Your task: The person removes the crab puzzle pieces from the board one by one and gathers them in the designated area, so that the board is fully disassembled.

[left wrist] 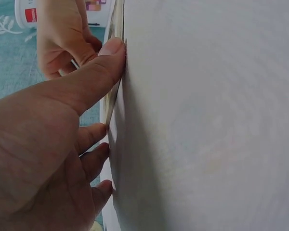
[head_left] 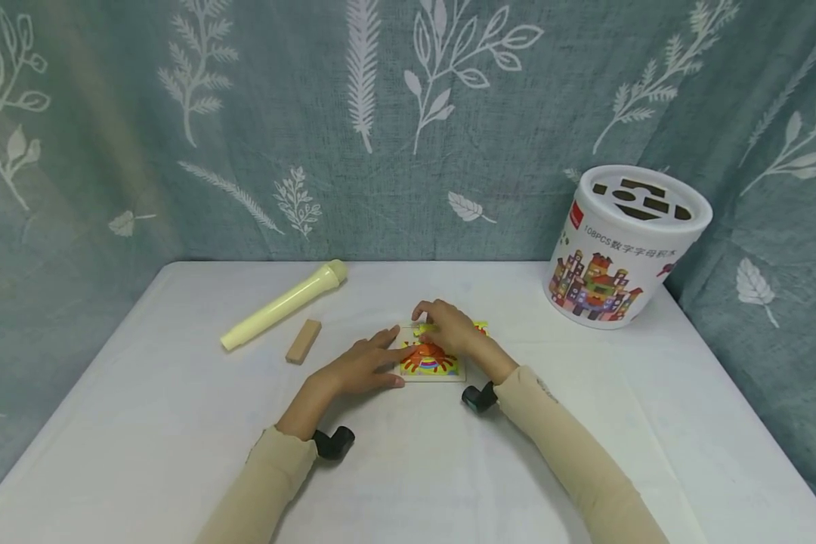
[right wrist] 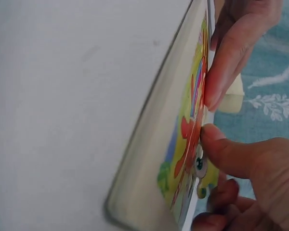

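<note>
A square wooden puzzle board with a red crab picture lies on the white table. My left hand rests at its left side, fingers spread; the index finger reaches over the picture and the thumb touches the front-left part of the rim. From the far side, my right hand bends over the board. In the right wrist view its thumb and curled fingers pinch a puzzle piece with a printed eye, close over the crab. Yellow and red printing shows beyond the right hand, partly hidden by it.
A wooden block lies left of the board, and a pale yellow microphone-shaped stick lies behind it. At the back right stands a white bucket with a lid of shaped holes. A green leaf-patterned curtain hangs behind the table.
</note>
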Tool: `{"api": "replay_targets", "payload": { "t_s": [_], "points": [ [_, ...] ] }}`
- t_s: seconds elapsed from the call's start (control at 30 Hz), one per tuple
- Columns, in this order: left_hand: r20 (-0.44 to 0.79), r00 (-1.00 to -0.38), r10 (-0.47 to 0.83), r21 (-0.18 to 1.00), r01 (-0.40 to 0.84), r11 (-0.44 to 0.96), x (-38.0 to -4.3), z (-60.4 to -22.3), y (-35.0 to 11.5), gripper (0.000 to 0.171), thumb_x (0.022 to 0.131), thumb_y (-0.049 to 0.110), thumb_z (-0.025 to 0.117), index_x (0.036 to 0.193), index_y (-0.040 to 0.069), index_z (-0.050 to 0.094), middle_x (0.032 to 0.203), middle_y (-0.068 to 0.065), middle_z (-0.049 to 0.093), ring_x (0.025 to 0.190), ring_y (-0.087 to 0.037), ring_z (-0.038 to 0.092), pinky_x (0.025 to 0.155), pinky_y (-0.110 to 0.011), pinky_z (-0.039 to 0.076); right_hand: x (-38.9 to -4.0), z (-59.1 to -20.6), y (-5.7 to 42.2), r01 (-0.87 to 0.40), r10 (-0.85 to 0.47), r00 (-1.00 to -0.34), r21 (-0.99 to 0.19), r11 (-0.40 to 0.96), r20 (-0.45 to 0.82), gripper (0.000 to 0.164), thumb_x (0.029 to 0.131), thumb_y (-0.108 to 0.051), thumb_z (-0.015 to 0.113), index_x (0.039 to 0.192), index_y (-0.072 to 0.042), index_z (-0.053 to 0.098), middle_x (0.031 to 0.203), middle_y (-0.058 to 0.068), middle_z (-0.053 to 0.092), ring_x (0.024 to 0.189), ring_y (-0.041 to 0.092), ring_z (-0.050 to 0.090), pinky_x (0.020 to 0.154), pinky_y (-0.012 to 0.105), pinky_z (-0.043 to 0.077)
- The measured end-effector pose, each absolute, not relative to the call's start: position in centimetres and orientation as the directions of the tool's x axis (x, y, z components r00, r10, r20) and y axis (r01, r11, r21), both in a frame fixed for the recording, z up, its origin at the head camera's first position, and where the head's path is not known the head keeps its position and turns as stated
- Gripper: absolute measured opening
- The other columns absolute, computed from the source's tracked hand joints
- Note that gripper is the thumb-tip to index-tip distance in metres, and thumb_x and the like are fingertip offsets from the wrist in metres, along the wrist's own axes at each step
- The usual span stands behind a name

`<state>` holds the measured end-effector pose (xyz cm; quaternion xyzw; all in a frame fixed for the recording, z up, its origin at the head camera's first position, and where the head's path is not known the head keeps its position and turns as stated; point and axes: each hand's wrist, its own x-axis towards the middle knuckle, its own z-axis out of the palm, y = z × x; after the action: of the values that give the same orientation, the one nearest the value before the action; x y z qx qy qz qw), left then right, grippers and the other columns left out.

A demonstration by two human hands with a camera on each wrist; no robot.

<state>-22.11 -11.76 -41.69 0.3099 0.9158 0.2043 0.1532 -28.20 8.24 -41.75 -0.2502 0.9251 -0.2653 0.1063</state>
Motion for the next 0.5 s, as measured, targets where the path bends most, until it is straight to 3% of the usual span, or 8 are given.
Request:
{"api": "replay_targets", "payload": {
  "t_s": [0.13,0.33,0.5],
  "points": [
    [-0.146,-0.759,0.635,0.461,0.516,0.722,-22.2,-41.8,-11.7,0.057,0.088,0.034,0.059,0.139,0.015,0.041,0.151,-0.022,0.018,0.139,-0.038,0.020,0.107,-0.058,0.022,-28.6,-41.9,8.7,-0.339,-0.471,-0.881,-0.630,0.699,-0.049,0.014,0.085,-0.012,0.065,0.099,-0.009,0.064,0.090,0.006,0.062,0.080,0.016,0.053,0.075,0.030,0.045],
    [-0.146,-0.761,0.632,0.461,0.513,0.724,-22.1,-41.6,-11.8,0.058,0.088,0.035,0.058,0.140,0.016,0.040,0.151,-0.022,0.017,0.138,-0.039,0.021,0.107,-0.058,0.022,-29.1,-41.4,9.2,-0.322,-0.484,-0.874,-0.708,0.629,-0.033,0.012,0.089,-0.007,0.059,0.093,-0.004,0.069,0.089,0.009,0.067,0.067,0.013,0.047,0.059,0.021,0.040],
    [-0.158,-0.764,0.625,0.465,0.501,0.730,-22.2,-41.7,-11.8,0.058,0.088,0.035,0.058,0.140,0.016,0.040,0.152,-0.021,0.016,0.139,-0.038,0.018,0.108,-0.058,0.021,-29.6,-41.5,9.6,-0.271,-0.469,-0.880,-0.733,0.624,-0.074,0.014,0.089,-0.008,0.058,0.093,-0.004,0.071,0.091,0.009,0.067,0.068,0.012,0.047,0.058,0.020,0.040]
  ]
}}
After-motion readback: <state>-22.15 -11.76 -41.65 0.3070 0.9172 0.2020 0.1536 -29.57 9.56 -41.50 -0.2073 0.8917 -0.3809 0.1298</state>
